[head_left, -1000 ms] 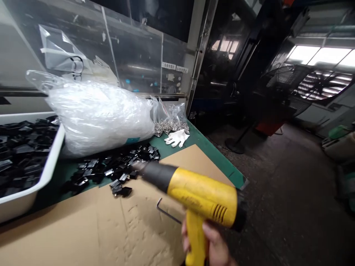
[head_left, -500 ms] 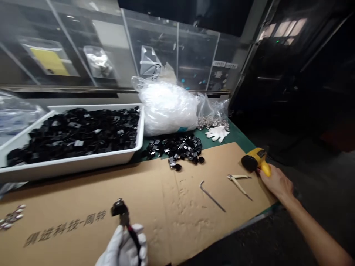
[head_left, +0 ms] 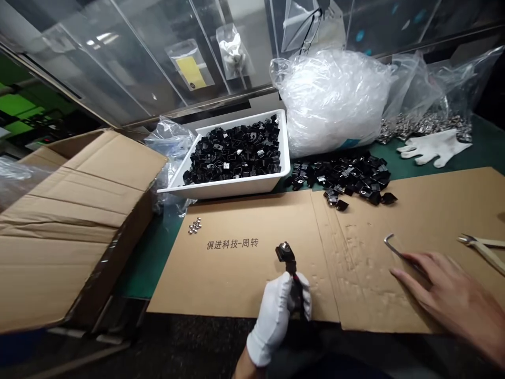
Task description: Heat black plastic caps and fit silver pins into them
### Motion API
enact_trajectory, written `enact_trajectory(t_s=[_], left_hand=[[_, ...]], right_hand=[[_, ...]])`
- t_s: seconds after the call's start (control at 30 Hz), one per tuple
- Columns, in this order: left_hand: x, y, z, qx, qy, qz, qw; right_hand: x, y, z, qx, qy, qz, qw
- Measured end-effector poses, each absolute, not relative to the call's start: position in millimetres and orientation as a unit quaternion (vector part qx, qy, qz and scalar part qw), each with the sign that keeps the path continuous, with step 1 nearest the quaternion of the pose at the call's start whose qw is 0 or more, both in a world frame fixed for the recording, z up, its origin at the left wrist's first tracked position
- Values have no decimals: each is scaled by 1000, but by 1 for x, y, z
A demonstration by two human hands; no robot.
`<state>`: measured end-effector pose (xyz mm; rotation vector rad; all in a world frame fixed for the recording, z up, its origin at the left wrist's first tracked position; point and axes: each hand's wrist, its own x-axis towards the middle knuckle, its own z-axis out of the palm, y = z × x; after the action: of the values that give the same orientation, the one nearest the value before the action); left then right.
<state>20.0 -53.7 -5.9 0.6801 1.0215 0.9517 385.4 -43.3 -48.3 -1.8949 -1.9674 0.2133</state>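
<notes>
Firstly, the white-gloved left hand (head_left: 272, 310) has its fingers folded round the dark pliers (head_left: 291, 266), and at the tip of these pliers one black part (head_left: 284, 252) is held up, with a shiny spot on its top. The bare right hand (head_left: 445, 287) is low over the cardboard sheet (head_left: 252, 284); its thumb and forefinger are parted, and the bent metal key (head_left: 394, 250) passes between them. I am not able to see whether they already press on it. The hooked end of the key points away from the hand and is well apart from the black part, so I judge that the work on this single piece is at an early point.

Near the far left corner of the sheet, a few small metal pieces (head_left: 195, 225) stand loose, and at the right edge lie the cream-handled pliers (head_left: 489, 257), touched by neither hand. Behind, a loose pile (head_left: 355, 176) of similar black parts covers some worktop (head_left: 136, 276), a few of them lying on the sheet. Beside it, the white tray (head_left: 236, 188) is full of more such parts. Which of them are finished and which are left, the view does not let me say; probably much handling remains.
</notes>
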Motion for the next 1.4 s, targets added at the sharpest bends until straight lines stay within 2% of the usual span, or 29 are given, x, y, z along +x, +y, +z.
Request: enact_trajectory(t_s=[0.23,0.3,0.4,0.5,0.63,0.77,1.0,1.4], left_hand=[[11,-58,-13,310,422,417,743],[12,-63,-14,300,414,421,749],[17,-79,-15,248,392,432,773],[26,-105,-22,148,371,439,805],[31,-132,-35,60,386,411,823],[28,-138,-48,43,393,389,832],[23,-136,-54,49,344,390,853],[14,-135,-55,49,317,352,880]], right_hand=[[364,-25,-40,-666,-737,62,101],[362,-23,-37,-675,-729,64,97],[351,-25,-32,-697,-697,96,139],[322,-34,-16,-693,-670,175,200],[263,-46,14,-582,-689,346,258],[216,-44,26,-482,-708,451,250],[195,-32,17,-472,-733,416,259],[196,-27,25,-455,-764,410,201]])
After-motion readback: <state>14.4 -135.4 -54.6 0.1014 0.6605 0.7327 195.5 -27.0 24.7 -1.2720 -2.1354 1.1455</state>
